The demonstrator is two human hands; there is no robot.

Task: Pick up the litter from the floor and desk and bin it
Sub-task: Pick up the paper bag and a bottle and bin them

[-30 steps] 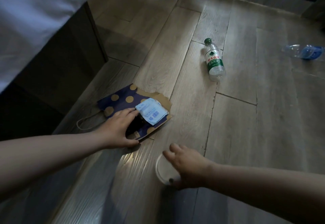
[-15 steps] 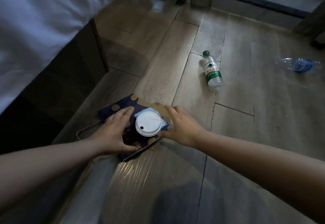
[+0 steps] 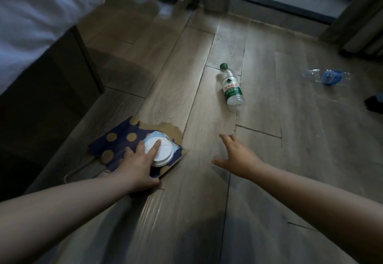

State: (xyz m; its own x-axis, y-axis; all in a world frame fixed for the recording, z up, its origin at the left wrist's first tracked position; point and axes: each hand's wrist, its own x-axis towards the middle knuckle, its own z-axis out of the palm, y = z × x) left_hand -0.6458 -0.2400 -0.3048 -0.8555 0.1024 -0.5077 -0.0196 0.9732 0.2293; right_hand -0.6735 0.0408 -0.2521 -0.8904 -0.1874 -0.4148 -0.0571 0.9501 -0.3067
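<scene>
White lid (image 3: pixel 163 152) pinned on a flat navy, gold-dotted paper bag (image 3: pixel 116 141) on the wood floor (image 3: pixel 186 218), just beside the bed (image 3: pixel 37 21).
A pale blue packet (image 3: pixel 155 134) peeks out under the lid. The left hand (image 3: pixel 138 166) presses down with straight fingers (image 3: pixel 155 144), thumb at the bag's near edge. The right hand (image 3: pixel 238 155) hovers beside the bag, spread wide and holding nothing. Farther off lie a green-labelled bottle (image 3: pixel 232 88) and a blue-labelled bottle (image 3: pixel 327 76), well apart.

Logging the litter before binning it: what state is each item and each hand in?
Bag: flat on the floor.
Lid: lying on bag.
Green-cap bottle: on its side, capped.
Blue-label bottle: on its side.
Left hand: fingers straight, pressing lid.
Right hand: open, empty.
</scene>
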